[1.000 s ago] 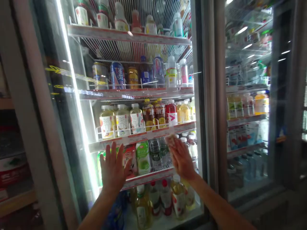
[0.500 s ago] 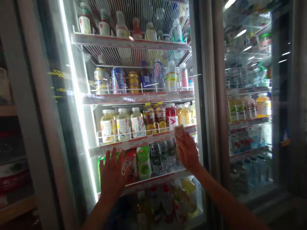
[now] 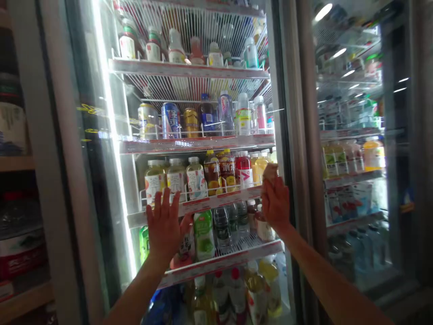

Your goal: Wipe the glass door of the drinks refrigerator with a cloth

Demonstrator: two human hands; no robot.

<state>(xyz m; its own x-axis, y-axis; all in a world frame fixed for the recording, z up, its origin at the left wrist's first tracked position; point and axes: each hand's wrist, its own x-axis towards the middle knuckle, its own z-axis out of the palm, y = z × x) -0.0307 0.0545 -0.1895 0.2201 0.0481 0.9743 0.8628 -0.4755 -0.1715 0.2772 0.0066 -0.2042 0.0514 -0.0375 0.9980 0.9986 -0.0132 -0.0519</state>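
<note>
Nearest, two bare forearms reach forward from the bottom edge. The person's bare left hand [image 3: 164, 230] is raised, palm forward, fingers spread apart and holding nothing, perhaps for balance; whether it touches the glass cannot be told. The bare right hand [image 3: 277, 203] is higher, near the right edge of a grey-metal-framed clear glass door [image 3: 294, 135]. Its fingers are together on a pale, crumpled, cloth-like piece [image 3: 270, 172], which sits at the fingertips and seems pressed flat to the glass, probably so that it lies close against the surface.

Behind the glass, pale shelf fronts with red trim [image 3: 219, 200] run across. White-capped clear plastic bottles of pale drink [image 3: 176, 178], a red-drink bottle [image 3: 244, 169] and, higher, a blue metal can [image 3: 171, 119] face outward, likely so their labels can be read. A bright white light strip [image 3: 111, 113] lights them from the left. Farther right stands a second glass-fronted drinks cooler [image 3: 352, 178].
</note>
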